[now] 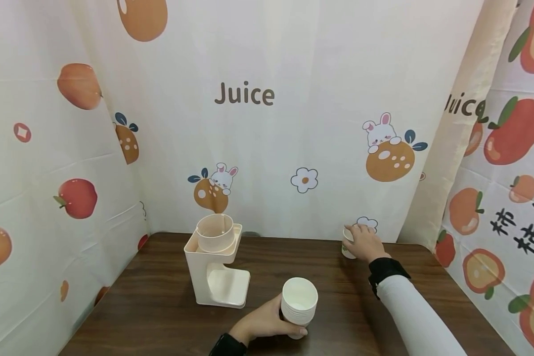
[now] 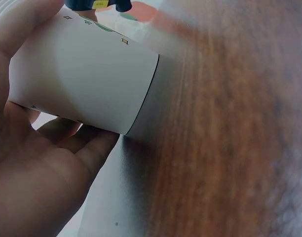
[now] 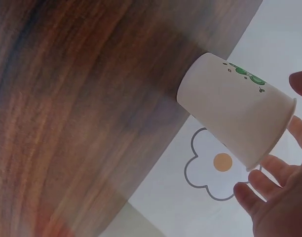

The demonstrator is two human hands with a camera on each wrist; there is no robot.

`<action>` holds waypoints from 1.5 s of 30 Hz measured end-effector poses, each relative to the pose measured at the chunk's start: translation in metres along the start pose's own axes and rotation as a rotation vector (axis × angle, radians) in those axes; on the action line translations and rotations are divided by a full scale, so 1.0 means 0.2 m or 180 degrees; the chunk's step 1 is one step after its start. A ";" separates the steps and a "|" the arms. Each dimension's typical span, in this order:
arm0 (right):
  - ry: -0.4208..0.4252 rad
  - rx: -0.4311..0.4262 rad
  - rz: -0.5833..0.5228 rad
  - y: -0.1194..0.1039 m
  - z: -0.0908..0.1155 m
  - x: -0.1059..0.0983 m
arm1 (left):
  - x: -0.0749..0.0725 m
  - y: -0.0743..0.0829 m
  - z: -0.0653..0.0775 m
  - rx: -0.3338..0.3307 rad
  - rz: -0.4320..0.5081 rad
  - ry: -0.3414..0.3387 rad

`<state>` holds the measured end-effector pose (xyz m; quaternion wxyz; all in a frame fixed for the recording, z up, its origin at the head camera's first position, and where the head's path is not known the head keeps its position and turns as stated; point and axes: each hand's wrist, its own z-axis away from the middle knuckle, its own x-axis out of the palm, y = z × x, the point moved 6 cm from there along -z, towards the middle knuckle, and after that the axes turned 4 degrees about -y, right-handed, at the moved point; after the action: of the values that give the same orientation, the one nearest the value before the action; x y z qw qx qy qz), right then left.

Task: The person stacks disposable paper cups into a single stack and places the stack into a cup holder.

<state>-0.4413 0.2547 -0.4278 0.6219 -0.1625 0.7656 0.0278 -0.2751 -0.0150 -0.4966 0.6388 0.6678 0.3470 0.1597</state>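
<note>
My left hand (image 1: 269, 319) grips a stack of white paper cups (image 1: 299, 299) near the front of the table, fingers and thumb around its side. In the left wrist view the lowest cup (image 2: 92, 74) shows its plain white wall, with its base close to the wood. My right hand (image 1: 365, 242) is stretched out to the back right, at a single paper cup (image 3: 235, 108) with a green print. This cup stands upright near the table's far edge. In the right wrist view the fingers are spread at its rim and the thumb (image 3: 300, 83) is apart from it.
A cream cup dispenser stand (image 1: 218, 277) with a round holder (image 1: 215, 232) on top stands left of the stack on the dark wooden table (image 1: 160, 306). A fruit-printed curtain (image 1: 267, 148) hangs along the back and both sides.
</note>
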 end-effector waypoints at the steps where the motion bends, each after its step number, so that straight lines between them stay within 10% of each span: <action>1: -0.0039 0.0013 0.0001 0.01 -0.01 0.01 | 0.00 0.00 0.00 0.0005 0.0015 -0.0012; 45: -0.0484 -0.0183 -0.0188 -0.11 0.07 -0.08 | -0.01 0.02 -0.02 0.0161 0.0020 0.0041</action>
<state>-0.4196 0.2406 -0.4118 0.6738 -0.2002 0.7099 0.0435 -0.2789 -0.0128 -0.4926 0.6190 0.6838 0.3530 0.1571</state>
